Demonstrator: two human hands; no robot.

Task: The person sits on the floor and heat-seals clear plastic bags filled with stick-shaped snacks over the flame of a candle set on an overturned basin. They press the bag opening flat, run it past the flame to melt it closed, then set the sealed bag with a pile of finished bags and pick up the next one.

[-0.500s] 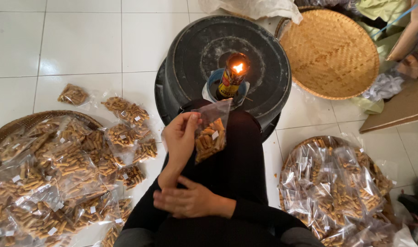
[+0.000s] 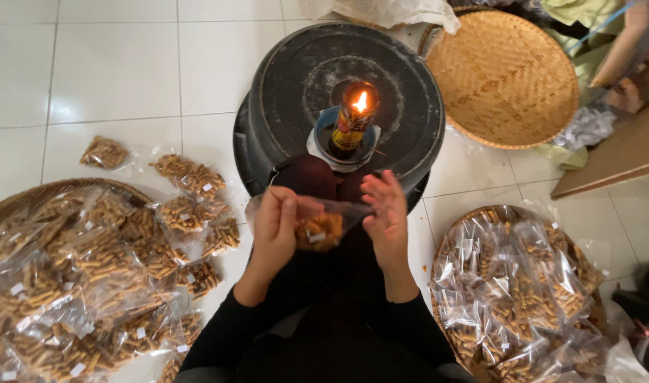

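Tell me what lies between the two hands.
In the head view, a small clear plastic bag of brown snack sticks spans the gap: the left hand grips one end, the right hand touches the other, below the lit candle.

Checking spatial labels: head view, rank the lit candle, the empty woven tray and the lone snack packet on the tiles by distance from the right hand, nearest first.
From the right hand:
1. Lit candle, just ahead of it, on the black tub.
2. Empty woven tray, farther ahead, to the right.
3. Lone snack packet, far left, on the tiles.
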